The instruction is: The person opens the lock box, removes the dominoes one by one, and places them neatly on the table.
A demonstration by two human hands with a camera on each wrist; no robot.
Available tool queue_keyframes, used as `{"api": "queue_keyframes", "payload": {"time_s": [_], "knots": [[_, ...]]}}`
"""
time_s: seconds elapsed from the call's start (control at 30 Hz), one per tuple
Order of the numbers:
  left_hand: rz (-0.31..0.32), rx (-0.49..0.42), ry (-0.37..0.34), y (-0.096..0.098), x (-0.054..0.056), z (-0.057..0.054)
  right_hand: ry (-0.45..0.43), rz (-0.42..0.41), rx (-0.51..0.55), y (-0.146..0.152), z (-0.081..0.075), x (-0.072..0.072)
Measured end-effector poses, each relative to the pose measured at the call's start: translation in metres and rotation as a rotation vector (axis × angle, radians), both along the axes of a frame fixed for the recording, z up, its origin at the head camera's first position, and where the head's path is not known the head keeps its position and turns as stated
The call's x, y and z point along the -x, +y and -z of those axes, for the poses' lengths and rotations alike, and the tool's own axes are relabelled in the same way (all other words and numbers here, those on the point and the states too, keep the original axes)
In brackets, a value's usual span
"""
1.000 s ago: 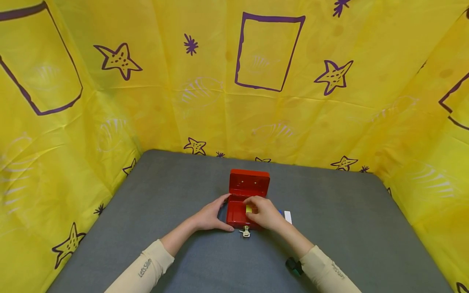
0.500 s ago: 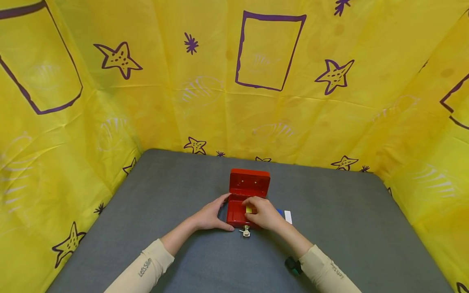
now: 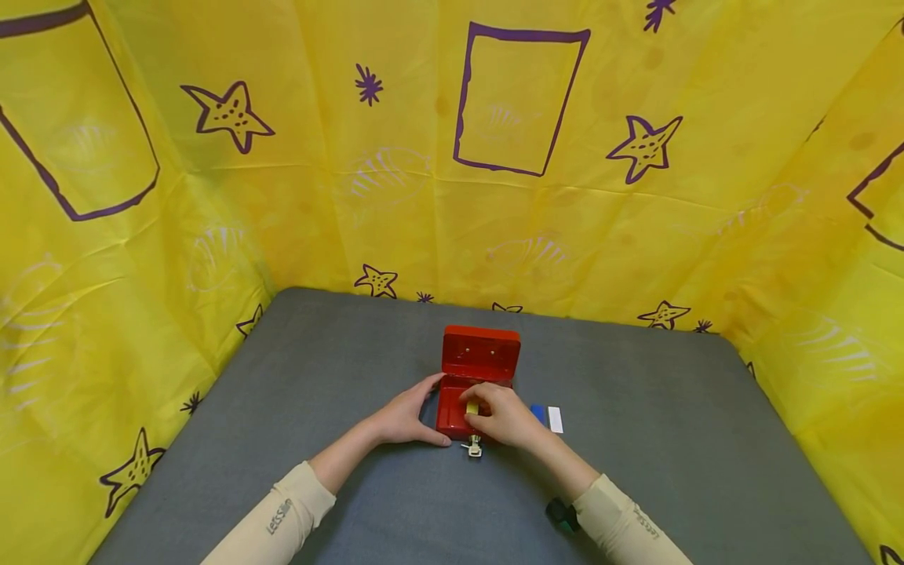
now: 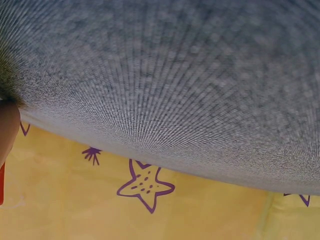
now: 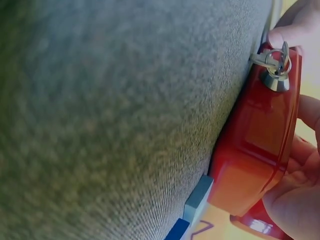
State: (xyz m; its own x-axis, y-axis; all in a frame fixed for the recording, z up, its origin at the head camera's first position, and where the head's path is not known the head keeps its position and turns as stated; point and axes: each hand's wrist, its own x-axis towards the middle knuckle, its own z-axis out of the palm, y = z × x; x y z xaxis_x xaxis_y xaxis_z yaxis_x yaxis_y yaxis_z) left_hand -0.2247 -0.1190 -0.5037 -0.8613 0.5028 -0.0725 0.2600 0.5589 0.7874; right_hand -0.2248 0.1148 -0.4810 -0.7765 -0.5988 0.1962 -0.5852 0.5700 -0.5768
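A red metal cash box [image 3: 452, 428] stands on the table with its lid [image 3: 482, 353] raised. My left hand [image 3: 410, 414] holds the box at its left side, thumb at the front corner and fingers at the back. Over the box, my right hand [image 3: 504, 412] pinches a small yellow block [image 3: 472, 408] between thumb and fingers; the hand covers part of the block and the box's right side. Keys on a ring [image 5: 281, 60] hang at the front lock [image 5: 275, 80], with the left thumb close beside them in the right wrist view.
A blue block [image 3: 539, 413] and a white block [image 3: 555, 420] lie side by side right of the box. A small black device [image 3: 562, 515] sits by the right sleeve. Yellow cloth walls [image 3: 424, 220] stand around the grey table [image 3: 318, 353].
My right hand has shifted slightly left with the yellow block. More of the blue block now shows behind it. The left hand and box have stayed in place.
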Motion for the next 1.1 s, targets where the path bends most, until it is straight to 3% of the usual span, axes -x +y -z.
{"api": "queue_keyframes", "payload": {"time_s": [0.37, 0.63, 0.83, 1.1], "knots": [[0.010, 0.002, 0.002, 0.000, 0.000, 0.000, -0.018, -0.023, 0.009, -0.007, -0.001, -0.004], [0.036, -0.031, 0.051, -0.001, 0.002, 0.001, 0.036, -0.056, 0.029, -0.011, 0.001, -0.005], [0.033, -0.032, 0.048, -0.001, 0.001, 0.001, 0.052, -0.088, 0.058, -0.016, 0.002, -0.005], [0.037, -0.045, 0.055, -0.001, 0.001, 0.000, 0.038, -0.076, 0.056, -0.020, 0.000, -0.007]]}}
